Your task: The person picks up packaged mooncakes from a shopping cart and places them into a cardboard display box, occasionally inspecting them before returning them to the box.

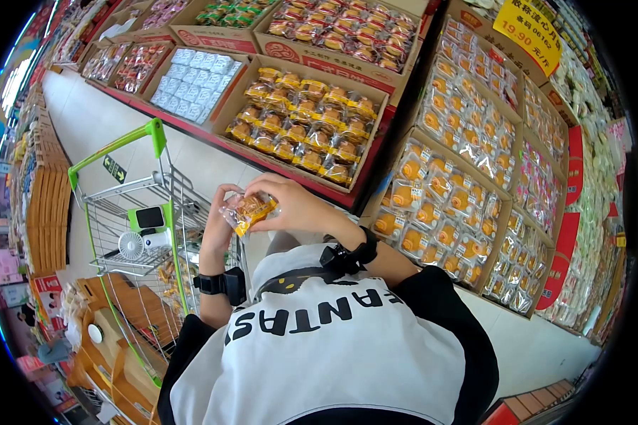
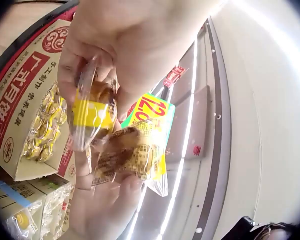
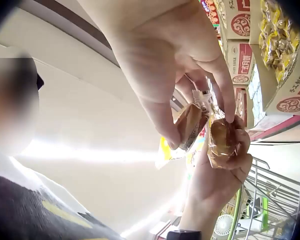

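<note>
My hands meet in front of my chest, each with a wrapped mooncake. In the right wrist view, my right hand [image 3: 160, 65] pinches one mooncake [image 3: 190, 125] between thumb and fingers. My left hand [image 3: 217, 185], below it, grips the other mooncake [image 3: 222, 142] in clear film. A yellow band crosses the mooncake [image 2: 94, 115] under my left fingers in the left wrist view. In the head view, a yellow-and-clear wrapper [image 1: 252, 211] shows between my left hand [image 1: 221, 212] and right hand [image 1: 290, 204], and the two packs overlap there.
A box of yellow-wrapped mooncakes [image 1: 230, 126] stands just beyond my hands. More boxes of orange-coloured cakes [image 1: 439, 234] line the right. A shopping cart [image 1: 120, 142] with a small white fan [image 1: 131, 245] is at my left. A yellow price sign [image 1: 528, 32] hangs at upper right.
</note>
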{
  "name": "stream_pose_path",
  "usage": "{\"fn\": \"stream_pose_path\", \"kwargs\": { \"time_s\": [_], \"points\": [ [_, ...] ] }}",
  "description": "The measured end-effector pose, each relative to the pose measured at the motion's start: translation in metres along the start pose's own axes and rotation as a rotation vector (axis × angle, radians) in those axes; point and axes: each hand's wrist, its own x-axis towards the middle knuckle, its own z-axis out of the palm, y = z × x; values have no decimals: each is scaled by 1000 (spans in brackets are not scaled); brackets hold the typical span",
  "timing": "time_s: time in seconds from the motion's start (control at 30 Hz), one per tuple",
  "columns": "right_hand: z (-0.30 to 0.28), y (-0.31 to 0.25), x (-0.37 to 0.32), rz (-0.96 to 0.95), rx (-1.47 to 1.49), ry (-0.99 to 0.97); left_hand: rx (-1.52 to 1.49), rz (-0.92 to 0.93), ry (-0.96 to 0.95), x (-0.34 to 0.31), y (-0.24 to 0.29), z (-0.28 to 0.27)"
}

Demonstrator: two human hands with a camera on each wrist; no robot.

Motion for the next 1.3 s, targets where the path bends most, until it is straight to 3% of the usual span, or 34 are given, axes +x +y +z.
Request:
{"fn": "stream_pose_path", "kwargs": {
  "time_s": [0.17, 0.37, 0.47, 0.57, 0.83, 0.9, 0.97, 1.03, 1.1, 1.3],
  "points": [
    [-13, 6, -3, 71, -5, 166, 31, 41, -55, 23, -4, 10],
    [-27, 18, 5, 188, -20, 306, 103, -77, -148, 46, 11, 17],
    [-28, 30, 14, 187, -30, 453, 407, -6, -161, 62, 21, 24],
    [-34, 27, 28, 270, -57, 436, 546, 76, -201, 85, 25, 19],
    [-56, 43, 56, 223, -184, 450, 645, 191, -383, 131, 50, 8],
    [-69, 43, 56, 299, -222, 403, 917, 244, -411, 142, 52, 3],
    [-82, 49, 50, 325, -496, 500, 855, 277, -433, 149, 53, -2],
    [-102, 66, 39, 406, -725, 544, 1058, 419, -424, 157, 55, -10],
    [-120, 72, 27, 527, -776, 584, 1050, 403, -408, 161, 58, -15],
    [-141, 102, 1, 544, -988, 540, 1205, 506, -259, 180, 57, -39]
  ]
}}
